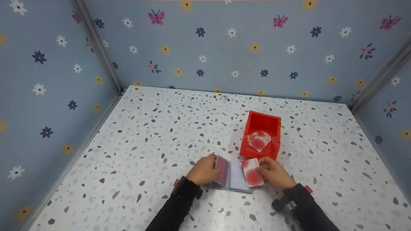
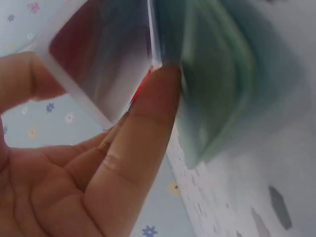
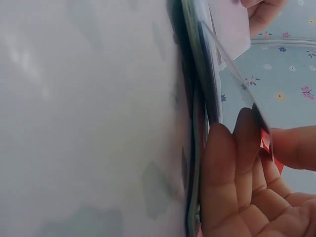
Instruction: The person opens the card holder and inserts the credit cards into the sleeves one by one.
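A small card album (image 1: 238,176) with clear sleeves lies spread on the table. My left hand (image 1: 203,170) holds its turned-up pages at the left; in the left wrist view the thumb and fingers pinch a clear sleeve page (image 2: 89,54), with the greenish cover (image 2: 212,118) behind. At the album's right side my right hand (image 1: 276,173) pinches a white card with red circles (image 1: 254,176) by its right edge. The right wrist view shows this card (image 3: 239,74) edge-on between thumb and fingers, tilted close over the album.
Just beyond my right hand stands a red plastic box (image 1: 265,118), and several similar cards (image 1: 258,141) lie fanned inside it. The speckled white table (image 1: 154,138) is bordered by blue flowered panels (image 1: 221,48) at the back and both sides.
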Available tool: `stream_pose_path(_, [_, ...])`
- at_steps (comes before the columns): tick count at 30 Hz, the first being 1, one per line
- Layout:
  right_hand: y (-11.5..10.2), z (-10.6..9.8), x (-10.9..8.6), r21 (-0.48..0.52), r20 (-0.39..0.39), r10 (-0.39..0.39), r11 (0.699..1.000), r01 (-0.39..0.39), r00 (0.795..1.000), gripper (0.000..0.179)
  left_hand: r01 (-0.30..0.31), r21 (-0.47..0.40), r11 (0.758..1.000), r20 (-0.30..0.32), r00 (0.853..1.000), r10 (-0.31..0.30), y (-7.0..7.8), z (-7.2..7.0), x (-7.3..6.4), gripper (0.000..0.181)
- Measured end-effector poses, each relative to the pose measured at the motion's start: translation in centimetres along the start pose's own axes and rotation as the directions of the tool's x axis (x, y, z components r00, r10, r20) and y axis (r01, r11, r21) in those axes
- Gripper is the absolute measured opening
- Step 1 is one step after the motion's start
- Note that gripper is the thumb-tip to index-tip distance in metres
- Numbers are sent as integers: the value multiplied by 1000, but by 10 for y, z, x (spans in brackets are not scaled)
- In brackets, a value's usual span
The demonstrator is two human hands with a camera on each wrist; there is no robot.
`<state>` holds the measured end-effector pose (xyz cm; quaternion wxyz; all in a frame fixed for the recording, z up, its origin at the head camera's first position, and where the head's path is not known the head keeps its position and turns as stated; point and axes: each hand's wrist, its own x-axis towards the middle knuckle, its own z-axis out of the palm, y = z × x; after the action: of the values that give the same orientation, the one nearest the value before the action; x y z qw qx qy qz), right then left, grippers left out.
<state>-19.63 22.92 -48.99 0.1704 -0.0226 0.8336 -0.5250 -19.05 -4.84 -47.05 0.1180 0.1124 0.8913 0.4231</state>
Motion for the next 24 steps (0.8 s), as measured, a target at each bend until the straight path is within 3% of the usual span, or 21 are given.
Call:
stream_pose_path(7, [-5, 0, -1, -4, -10, 23, 1000, -23, 1000, 23, 76, 29, 997, -39, 996, -75, -9, -3, 4, 55])
stream_pose_path(13, [-14, 2, 1, -18, -8, 38, 999, -38, 999, 25, 74, 31, 997, -28, 997, -73, -11, -3, 5, 54])
stream_pose_path(20, [-24, 16, 10, -6, 59, 22, 1000, -21, 998, 27, 84, 15, 996, -8, 996, -84, -12, -3, 3, 58])
stream_pose_path(24, [-29, 26, 14, -38, 71, 67, 997, -65, 995, 29, 61, 26, 998, -4, 998, -60, -13, -4, 2, 57])
